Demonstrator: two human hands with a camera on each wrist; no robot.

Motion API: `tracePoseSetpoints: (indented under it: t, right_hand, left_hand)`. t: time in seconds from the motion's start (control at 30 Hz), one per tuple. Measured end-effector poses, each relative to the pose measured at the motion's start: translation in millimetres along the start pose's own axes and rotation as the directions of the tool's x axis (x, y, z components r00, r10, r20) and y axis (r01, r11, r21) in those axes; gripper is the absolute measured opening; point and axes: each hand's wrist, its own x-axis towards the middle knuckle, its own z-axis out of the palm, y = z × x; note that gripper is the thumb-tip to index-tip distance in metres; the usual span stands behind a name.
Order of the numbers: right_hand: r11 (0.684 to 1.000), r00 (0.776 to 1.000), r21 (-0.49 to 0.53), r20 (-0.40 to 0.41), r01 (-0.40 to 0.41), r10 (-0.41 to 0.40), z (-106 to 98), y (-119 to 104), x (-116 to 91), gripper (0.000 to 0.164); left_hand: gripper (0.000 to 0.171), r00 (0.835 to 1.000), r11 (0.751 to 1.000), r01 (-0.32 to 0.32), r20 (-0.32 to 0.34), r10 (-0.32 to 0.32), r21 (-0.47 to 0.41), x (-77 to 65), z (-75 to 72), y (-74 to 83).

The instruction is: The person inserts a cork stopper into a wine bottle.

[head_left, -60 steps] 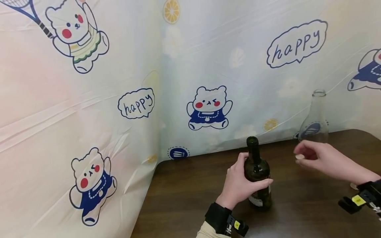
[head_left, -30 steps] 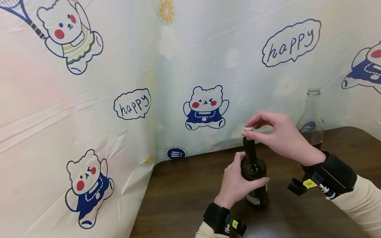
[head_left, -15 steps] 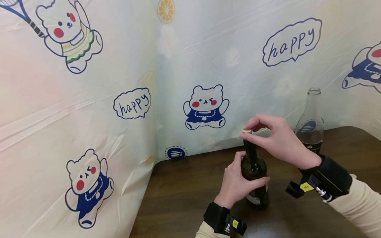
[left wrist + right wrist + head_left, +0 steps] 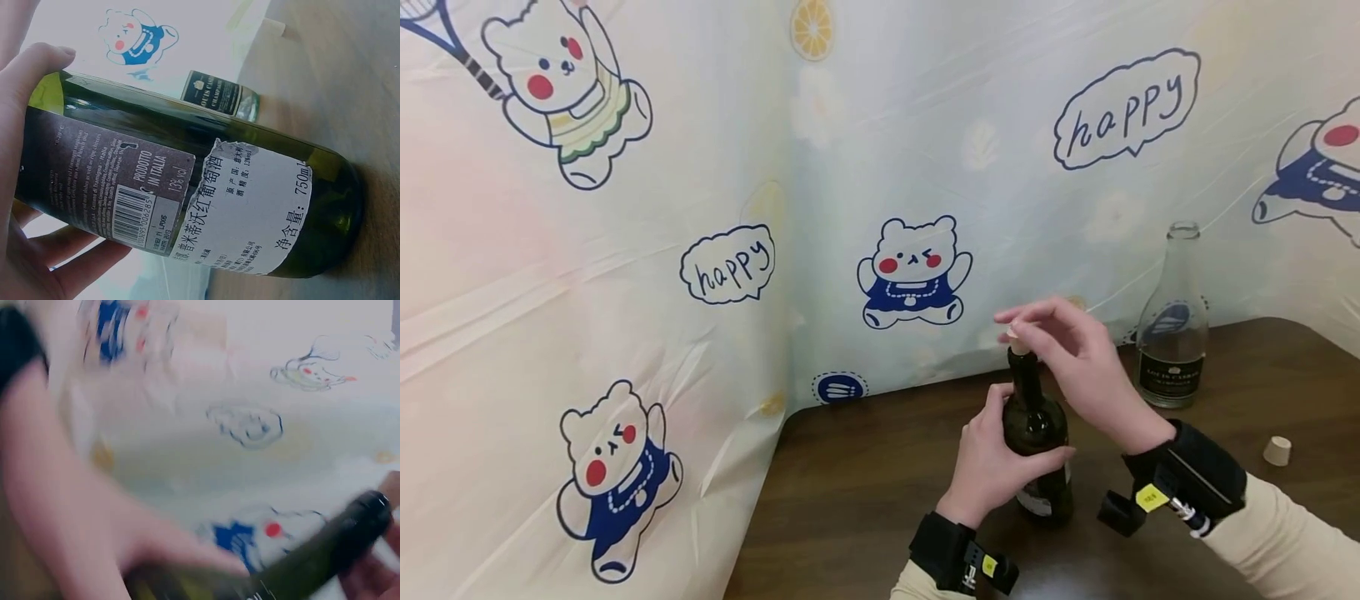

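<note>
The green bottle [image 4: 1036,425] stood upright on the brown table [image 4: 865,475], low and right of the middle of the head view. In the left wrist view, its dark label [image 4: 159,159] said "PRODOTTO IN ITALIA" and "13% vol", with a barcode under that. Next to it, a white label [image 4: 244,209] with a torn edge had Chinese writing and "750mL". The small words were too tiny to read.

The left hand [image 4: 988,467] held the green bottle around its upper part, with the thumb across the front. The right hand [image 4: 1090,362] pinched the pale stopper [image 4: 1019,344] with its thumb and fingers, right at the top of the neck. The thumb hid some of the stopper, and the right wrist view was blurry.

The clear bottle [image 4: 1172,321] stood at the right, near the back of the table. Its black label said "LOUIS", then a word too small to read fully. Another stopper [image 4: 1277,451] sat on the table at the far right. Behind everything hung a pale cloth [image 4: 850,167] with bears and two bubbles that said "happy".
</note>
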Motion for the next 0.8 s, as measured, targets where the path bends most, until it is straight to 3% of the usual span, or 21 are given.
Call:
tracePoseSetpoints:
  t: [0.07, 0.13, 0.2, 0.23, 0.33, 0.53, 0.8]
  right_hand:
    - [0.976, 0.983, 0.137, 0.093, -0.172, 0.16, 3.1, 0.7, 2.4, 0.042]
    - [0.926, 0.939, 0.194, 0.187, -0.323, 0.288, 5.5, 2.5, 5.4, 0.063]
    - [0.883, 0.894, 0.209, 0.263, -0.421, 0.364, 6.5, 5.6, 7.9, 0.074]
    - [0.874, 0.884, 0.209, 0.279, -0.438, 0.376, 7.0, 7.1, 8.3, 0.075]
    - [0.868, 0.882, 0.231, 0.293, -0.441, 0.37, 10.1, 10.5, 8.9, 0.074]
    - [0.867, 0.914, 0.313, 0.255, -0.387, 0.316, 22.6, 12.1, 11.6, 0.065]
    - [0.845, 0.917, 0.357, 0.164, -0.399, 0.363, 28.9, 9.5, 11.6, 0.06]
  left_hand:
    - [0.08, 1.0, 1.0, 0.0, -0.004, 0.0, -0.007, 0.2, -0.7, 1.3]
    - [0.086, 1.0, 1.0, -0.003, -0.009, 0.003, -0.009, 0.9, -0.6, 1.4]
    - [0.085, 1.0, 1.0, -0.009, -0.016, 0.009, -0.015, 1.1, 0.2, 0.5]
    - [0.083, 1.0, 1.0, -0.013, -0.018, 0.012, -0.016, 0.9, 0.9, -0.1]
    - [0.073, 1.0, 1.0, -0.019, -0.023, 0.019, -0.009, 0.0, 1.8, -1.8]
    - [0.066, 0.999, 1.0, -0.01, -0.039, 0.01, 0.012, -0.8, 0.5, -3.3]
    - [0.066, 0.998, 0.999, -0.029, -0.045, 0.031, 0.036, 0.5, 2.1, -2.7]
